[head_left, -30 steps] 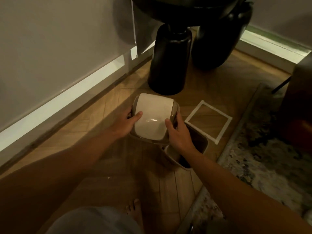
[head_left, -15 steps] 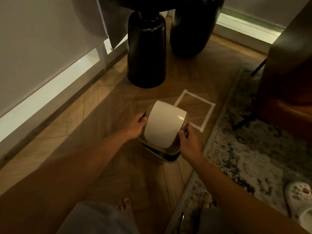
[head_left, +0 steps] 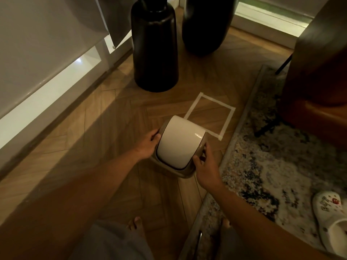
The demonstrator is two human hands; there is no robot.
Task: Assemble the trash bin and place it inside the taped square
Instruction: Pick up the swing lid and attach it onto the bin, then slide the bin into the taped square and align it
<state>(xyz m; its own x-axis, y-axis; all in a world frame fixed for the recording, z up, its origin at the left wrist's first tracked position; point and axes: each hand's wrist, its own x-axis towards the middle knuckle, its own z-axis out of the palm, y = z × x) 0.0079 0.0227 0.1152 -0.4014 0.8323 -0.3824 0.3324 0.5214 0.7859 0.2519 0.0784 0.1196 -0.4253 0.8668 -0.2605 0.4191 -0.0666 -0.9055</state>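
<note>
It was a home, dimly lit: herringbone wood floor [head_left: 105, 139], a patterned rug [head_left: 281, 166] at right, two dark vases [head_left: 155, 49] at top, a white clog [head_left: 332, 220] at lower right, bare feet [head_left: 134, 223] below.

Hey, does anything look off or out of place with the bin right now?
The trash bin sits just short of the taped square, not inside it, with both hands gripping its lid. Nothing looks spilled or broken.

Nothing is legible; the charms on the white clog [head_left: 332, 218] are too blurred.
</note>
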